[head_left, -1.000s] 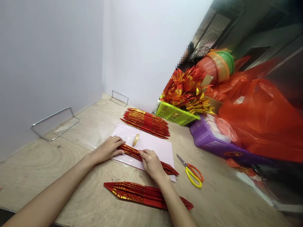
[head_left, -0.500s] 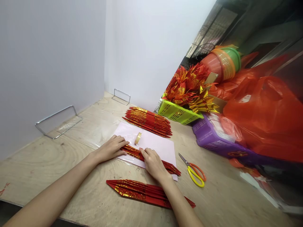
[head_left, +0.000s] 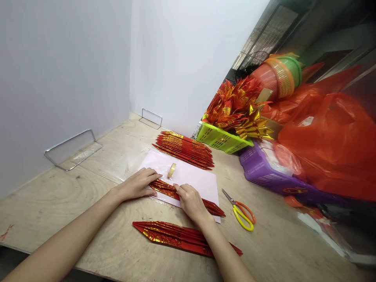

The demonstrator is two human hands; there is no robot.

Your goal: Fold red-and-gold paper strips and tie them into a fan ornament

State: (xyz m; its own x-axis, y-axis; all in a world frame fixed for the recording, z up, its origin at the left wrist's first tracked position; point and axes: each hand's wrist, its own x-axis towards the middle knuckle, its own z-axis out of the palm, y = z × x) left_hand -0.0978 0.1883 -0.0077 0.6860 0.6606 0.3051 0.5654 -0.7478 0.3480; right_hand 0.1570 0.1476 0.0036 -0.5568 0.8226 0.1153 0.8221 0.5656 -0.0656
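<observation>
A pleated red and gold paper strip (head_left: 165,188) lies across a pale pink sheet (head_left: 202,180). My left hand (head_left: 140,183) grips its left end, fingers over the far side and thumb along the near side. Near the middle of the same strip, my right hand (head_left: 189,199) closes on it with thumb and fingers, hiding part of the folds. A roll of clear tape (head_left: 172,170) stands on the sheet just beyond the strip. Closer to me, a second folded red and gold paper (head_left: 164,235) lies on the wooden table (head_left: 96,227), partly under my right forearm.
Scissors (head_left: 242,215) with one yellow and one orange handle lie right of the sheet. Behind it is a stack of folded red papers (head_left: 183,150). A green basket (head_left: 220,139) of red-gold paper pieces and a purple basket (head_left: 264,172) stand at right. Metal wire handles (head_left: 73,150) line the left wall.
Both hands stay on the pleated strip in nearly the same place. The strip's left part looks slightly more pinched and bent between them. The view has shifted very slightly.
</observation>
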